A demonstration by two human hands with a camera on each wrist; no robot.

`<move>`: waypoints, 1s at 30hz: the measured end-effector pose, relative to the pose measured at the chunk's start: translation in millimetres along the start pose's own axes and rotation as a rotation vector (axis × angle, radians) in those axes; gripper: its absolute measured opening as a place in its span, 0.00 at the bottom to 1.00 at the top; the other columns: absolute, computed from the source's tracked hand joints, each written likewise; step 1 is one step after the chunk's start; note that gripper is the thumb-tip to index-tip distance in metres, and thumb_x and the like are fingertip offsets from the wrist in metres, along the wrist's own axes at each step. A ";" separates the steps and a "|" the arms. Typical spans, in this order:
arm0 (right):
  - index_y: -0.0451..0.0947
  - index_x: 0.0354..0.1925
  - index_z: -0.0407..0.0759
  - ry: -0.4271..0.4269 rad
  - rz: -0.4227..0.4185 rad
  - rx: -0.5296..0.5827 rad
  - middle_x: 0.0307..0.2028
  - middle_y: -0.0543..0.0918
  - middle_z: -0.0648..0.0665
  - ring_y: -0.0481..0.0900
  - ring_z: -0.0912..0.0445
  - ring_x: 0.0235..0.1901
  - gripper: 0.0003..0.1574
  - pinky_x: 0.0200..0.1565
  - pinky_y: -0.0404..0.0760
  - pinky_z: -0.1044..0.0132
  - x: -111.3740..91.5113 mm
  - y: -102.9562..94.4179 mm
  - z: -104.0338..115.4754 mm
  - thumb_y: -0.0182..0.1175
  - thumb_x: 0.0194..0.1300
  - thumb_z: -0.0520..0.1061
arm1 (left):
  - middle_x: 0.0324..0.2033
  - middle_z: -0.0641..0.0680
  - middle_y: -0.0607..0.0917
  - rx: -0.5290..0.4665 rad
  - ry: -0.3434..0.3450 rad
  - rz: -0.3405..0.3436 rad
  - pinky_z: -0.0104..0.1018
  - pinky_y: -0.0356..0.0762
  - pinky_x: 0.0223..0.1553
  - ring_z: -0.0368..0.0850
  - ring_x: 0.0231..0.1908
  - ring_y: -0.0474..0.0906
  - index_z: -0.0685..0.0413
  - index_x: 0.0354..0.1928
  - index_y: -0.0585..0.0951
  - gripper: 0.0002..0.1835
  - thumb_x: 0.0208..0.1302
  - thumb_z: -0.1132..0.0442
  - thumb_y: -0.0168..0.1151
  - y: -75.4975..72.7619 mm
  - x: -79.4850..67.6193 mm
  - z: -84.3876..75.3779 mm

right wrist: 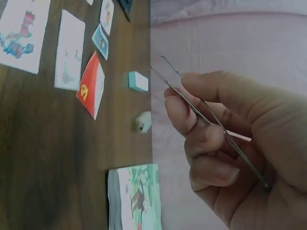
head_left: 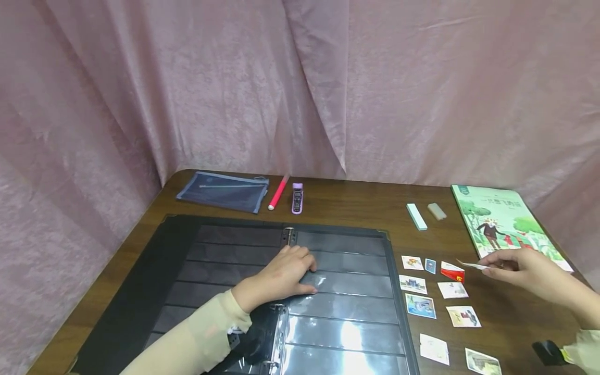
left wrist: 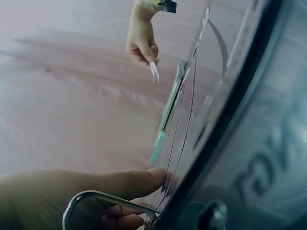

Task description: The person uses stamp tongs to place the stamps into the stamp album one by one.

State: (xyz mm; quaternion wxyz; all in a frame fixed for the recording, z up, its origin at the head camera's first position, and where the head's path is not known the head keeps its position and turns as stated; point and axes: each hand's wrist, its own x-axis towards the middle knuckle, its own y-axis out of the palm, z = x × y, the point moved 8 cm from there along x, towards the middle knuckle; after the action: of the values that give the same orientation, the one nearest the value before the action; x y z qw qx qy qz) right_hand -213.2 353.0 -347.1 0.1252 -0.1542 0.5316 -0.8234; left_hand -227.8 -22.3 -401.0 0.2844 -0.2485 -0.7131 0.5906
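My left hand (head_left: 285, 274) rests on an open black stamp album (head_left: 347, 281), fingers loosely bent over the clear pocket page beside the ring spine. A metal ring (left wrist: 91, 193) stands in front of that hand in the left wrist view. Over the right side of the table, my right hand (head_left: 525, 271) holds metal tweezers (head_left: 474, 266) between thumb and fingers. Their two tips are apart with nothing between them. Just left of the tips lies a red and white stamp (head_left: 452, 271). Several other stamps are spread around it, among them a small blue one (head_left: 430, 265).
A green picture book (head_left: 508, 221) lies at the right, partly behind my right hand. Two small eraser-like blocks, one pale blue (head_left: 416, 216) and one grey (head_left: 437, 211), sit nearby. Behind the album are a mesh pouch (head_left: 225, 190), a red pen (head_left: 279, 191) and a purple-edged device (head_left: 297, 198).
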 end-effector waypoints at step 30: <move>0.81 0.32 0.42 -0.017 0.194 0.024 0.27 0.82 0.56 0.68 0.75 0.25 0.05 0.26 0.71 0.73 41.7 38.2 9.0 0.61 0.54 0.41 | 0.36 0.45 0.75 -0.012 -0.020 0.068 0.33 0.66 0.43 0.40 0.40 0.70 0.46 0.40 0.74 0.21 0.49 0.43 0.64 2.3 0.2 -0.3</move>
State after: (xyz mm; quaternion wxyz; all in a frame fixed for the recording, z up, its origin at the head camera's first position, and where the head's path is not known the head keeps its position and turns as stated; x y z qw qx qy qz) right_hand -246.6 314.6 -373.5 0.2110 -0.1076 0.5328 -0.8124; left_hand -227.7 -21.5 -403.2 0.2553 -0.2683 -0.7107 0.5981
